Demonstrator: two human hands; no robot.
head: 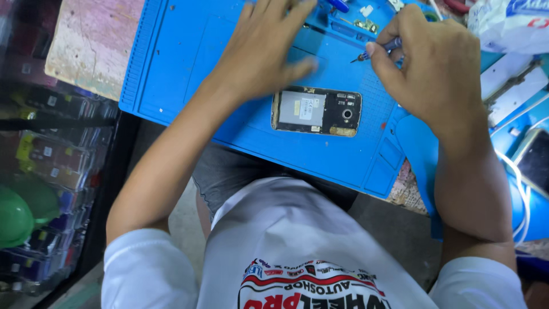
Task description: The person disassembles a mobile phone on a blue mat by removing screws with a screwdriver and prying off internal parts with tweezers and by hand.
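An opened phone (316, 111) with its back cover off lies flat on a blue work mat (189, 51), showing its battery and camera. My right hand (429, 68) is closed around a small blue-handled screwdriver (378, 50), whose tip points left above the phone. My left hand (266, 43) hovers over the mat just up and left of the phone, fingers spread and blurred, holding nothing.
Small brass parts (366, 24) sit in the mat's far tray slots. A white plastic bag (506, 26) lies at the far right, with another phone (534, 160) and white cable (523, 189) to the right. Shelves of packaged goods (51, 149) stand on the left.
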